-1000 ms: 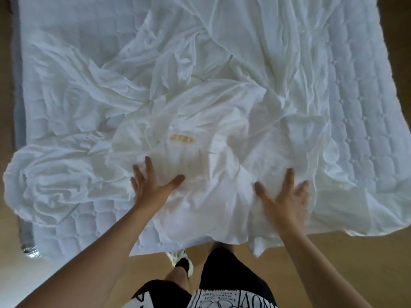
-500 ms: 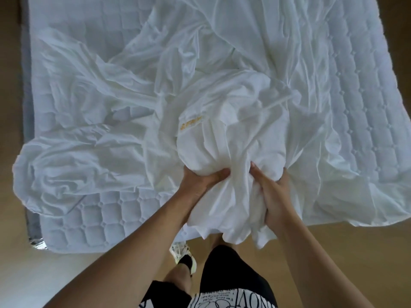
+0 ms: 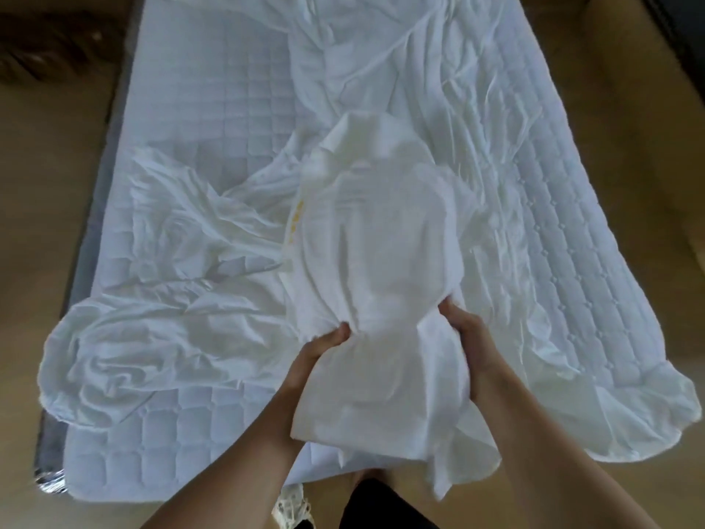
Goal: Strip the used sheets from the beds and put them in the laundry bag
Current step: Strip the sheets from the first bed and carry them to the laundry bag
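Both hands clamp a bunched wad of white sheet (image 3: 381,242), raised over the near end of the mattress (image 3: 213,120). Left hand (image 3: 313,360) grips wad's left side, thumb on top; right hand (image 3: 473,349) grips right side, fingers curled into cloth. Rest of sheet trails rumpled across mattress w/ edges hanging off near corners. Yellow mark (image 3: 295,219) on wad's left edge. Shoe (image 3: 292,502) on floor below.

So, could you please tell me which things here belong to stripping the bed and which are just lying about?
Part of the job:
- bunched sheet, gripped by left hand and right hand
- loose sheet spread over the mattress

Just lying about:
- shoe on the floor
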Tool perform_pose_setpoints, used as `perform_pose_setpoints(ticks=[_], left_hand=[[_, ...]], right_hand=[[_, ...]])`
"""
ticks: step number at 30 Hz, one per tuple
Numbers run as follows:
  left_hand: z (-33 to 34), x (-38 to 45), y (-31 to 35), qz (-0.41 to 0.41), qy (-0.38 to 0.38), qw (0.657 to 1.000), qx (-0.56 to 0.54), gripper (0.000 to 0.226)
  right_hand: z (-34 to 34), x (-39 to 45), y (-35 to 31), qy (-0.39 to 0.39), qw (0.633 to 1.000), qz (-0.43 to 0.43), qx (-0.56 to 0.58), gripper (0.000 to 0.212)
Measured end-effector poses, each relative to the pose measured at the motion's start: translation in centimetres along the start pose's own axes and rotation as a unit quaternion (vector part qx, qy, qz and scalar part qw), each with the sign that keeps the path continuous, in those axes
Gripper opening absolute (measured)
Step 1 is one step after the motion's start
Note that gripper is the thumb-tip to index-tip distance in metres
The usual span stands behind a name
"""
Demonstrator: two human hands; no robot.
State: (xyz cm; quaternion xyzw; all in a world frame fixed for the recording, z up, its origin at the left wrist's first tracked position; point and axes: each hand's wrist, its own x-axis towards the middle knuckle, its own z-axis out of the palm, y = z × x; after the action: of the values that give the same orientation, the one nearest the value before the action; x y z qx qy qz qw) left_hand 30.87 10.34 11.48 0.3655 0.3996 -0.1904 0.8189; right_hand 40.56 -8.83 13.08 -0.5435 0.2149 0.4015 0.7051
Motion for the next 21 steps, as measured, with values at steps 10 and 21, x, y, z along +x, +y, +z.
perform_pose_setpoints(ticks=[10, 21], left_hand=[[-7.2, 3.2, 0.0, 0.015, 0.333, 0.898, 0.287, 0.112], [3.9, 14.4, 11.4, 0.202, 0.177, 0.684, 0.678, 0.094]], right_hand=[[-0.1, 7.7, 6.7, 0.124, 0.972, -0.009, -0.2, 0.036], [-2.2, 9.2, 7.2, 0.12, 0.916, 0.004, -0.383, 0.081]])
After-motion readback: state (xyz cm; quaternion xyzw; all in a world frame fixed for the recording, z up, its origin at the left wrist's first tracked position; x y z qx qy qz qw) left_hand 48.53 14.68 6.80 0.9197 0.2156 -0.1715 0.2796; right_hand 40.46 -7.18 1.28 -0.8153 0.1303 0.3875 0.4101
